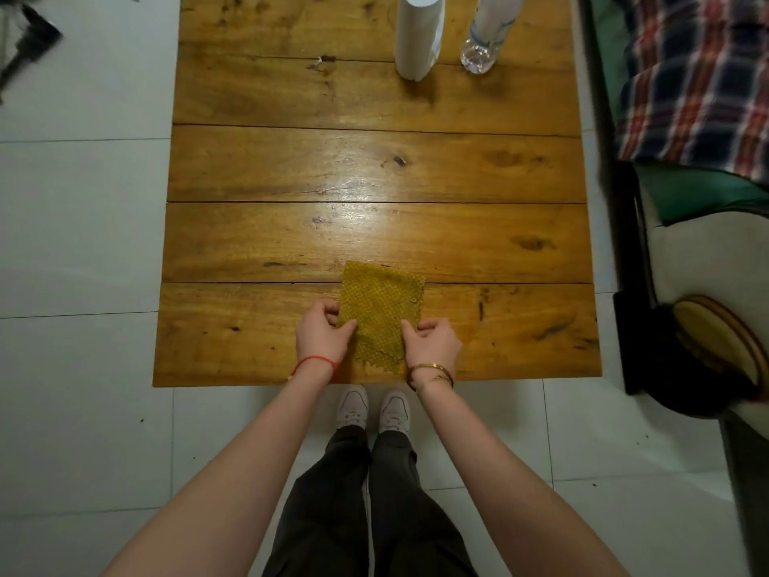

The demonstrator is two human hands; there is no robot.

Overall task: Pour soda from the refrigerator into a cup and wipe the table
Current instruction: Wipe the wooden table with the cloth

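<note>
Between the two hands, on the near plank of the wooden table point(249, 226), lies a yellow-green cloth point(380, 310) with a waffle-like weave. The left hand point(322, 337) pinches the cloth at its left edge with thumb and curled fingers, and the right hand point(430, 343) pinches the right edge in the same way — both hold the near half, while the far half rests flat on the wood beyond the fingers. The near edge of the cloth looks wavy and a little rumpled, so I judge it is thin, soft and very light; it will fold and bunch easily and will not keep a shape by itself. For wiping, it seems better to press it flat under a palm or to fold it once into a thicker pad than to drag it by the edges, because a pinched edge would only pull the rest along without pressure. Well beyond the hands, at the far side of the table, stand a white cup point(419, 35) and, just to the right of it, a clear plastic bottle point(487, 35) — they are apart from each other. Whether the cup has soda inside I cannot tell from this view.
</note>
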